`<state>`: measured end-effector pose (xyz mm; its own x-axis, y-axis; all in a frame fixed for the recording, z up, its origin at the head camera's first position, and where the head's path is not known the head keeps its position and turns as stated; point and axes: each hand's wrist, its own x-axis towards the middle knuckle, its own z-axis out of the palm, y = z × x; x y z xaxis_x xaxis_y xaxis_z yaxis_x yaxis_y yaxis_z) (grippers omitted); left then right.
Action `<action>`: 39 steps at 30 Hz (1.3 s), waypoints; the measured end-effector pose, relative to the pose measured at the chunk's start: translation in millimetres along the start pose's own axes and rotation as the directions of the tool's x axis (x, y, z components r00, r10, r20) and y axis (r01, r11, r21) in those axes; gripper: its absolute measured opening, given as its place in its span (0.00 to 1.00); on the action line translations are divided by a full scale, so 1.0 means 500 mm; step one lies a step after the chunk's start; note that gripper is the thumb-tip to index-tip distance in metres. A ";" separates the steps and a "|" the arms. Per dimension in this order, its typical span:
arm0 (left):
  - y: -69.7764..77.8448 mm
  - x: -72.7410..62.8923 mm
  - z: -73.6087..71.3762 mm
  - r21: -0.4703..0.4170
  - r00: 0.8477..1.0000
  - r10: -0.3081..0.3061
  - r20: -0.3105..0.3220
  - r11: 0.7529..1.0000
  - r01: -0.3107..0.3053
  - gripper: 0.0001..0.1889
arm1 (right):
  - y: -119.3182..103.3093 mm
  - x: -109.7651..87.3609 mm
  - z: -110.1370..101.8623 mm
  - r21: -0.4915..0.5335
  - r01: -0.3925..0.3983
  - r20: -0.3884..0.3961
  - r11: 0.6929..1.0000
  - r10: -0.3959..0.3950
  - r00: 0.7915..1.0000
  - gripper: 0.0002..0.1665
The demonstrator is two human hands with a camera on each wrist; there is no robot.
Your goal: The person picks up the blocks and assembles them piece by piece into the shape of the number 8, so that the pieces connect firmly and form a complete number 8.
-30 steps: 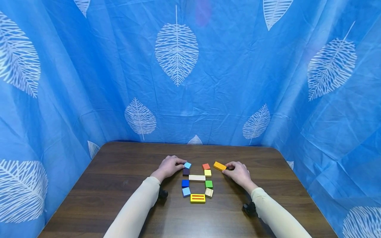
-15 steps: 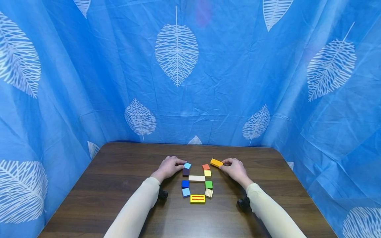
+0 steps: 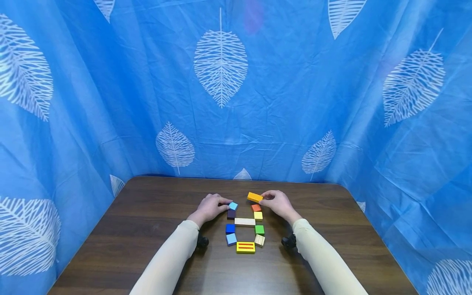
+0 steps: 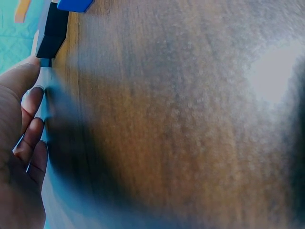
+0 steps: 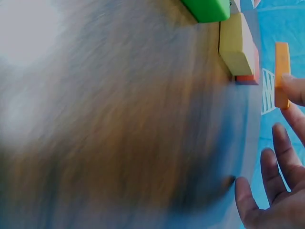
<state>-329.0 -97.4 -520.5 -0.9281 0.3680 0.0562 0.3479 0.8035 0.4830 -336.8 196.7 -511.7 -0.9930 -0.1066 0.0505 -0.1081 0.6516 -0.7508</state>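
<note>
An orange oblong block (image 3: 255,197) is pinched by its right end between the thumb and forefinger of my right hand (image 3: 278,203). In the right wrist view this orange block (image 5: 281,62) appears raised off the table, while the other fingers spread loosely. My left hand (image 3: 209,208) pinches a small light blue block (image 3: 233,206) at the upper left of a block outline. Just below it lies a dark purple block (image 3: 231,214). A red-orange block (image 3: 256,208) and a pale yellow block (image 3: 258,216) lie beneath the raised piece.
A cream bar (image 3: 245,222) crosses the outline. Lower down lie a blue block (image 3: 230,229), a second light blue block (image 3: 231,239), a green block (image 3: 259,230), a striped wooden block (image 3: 259,240) and a yellow block with red stripes (image 3: 245,247). Behind the brown table (image 3: 147,237) hangs a blue curtain (image 3: 273,102).
My right hand has carried the orange block leftward and toward the table's far side, to above the red-orange block. The left hand has stayed at the small light blue block.
</note>
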 end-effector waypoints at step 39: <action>0.005 0.001 0.000 0.003 0.999 -0.046 0.027 0.999 0.046 0.16 | -0.054 0.043 0.047 -0.184 0.010 0.150 0.983 0.018 0.989 0.14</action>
<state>-328.7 -95.4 -519.2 -0.9392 0.3432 0.0102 0.3053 0.8211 0.4823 -354.1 159.2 -505.7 -0.9766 -0.2059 -0.0621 -0.1247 0.7774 -0.6165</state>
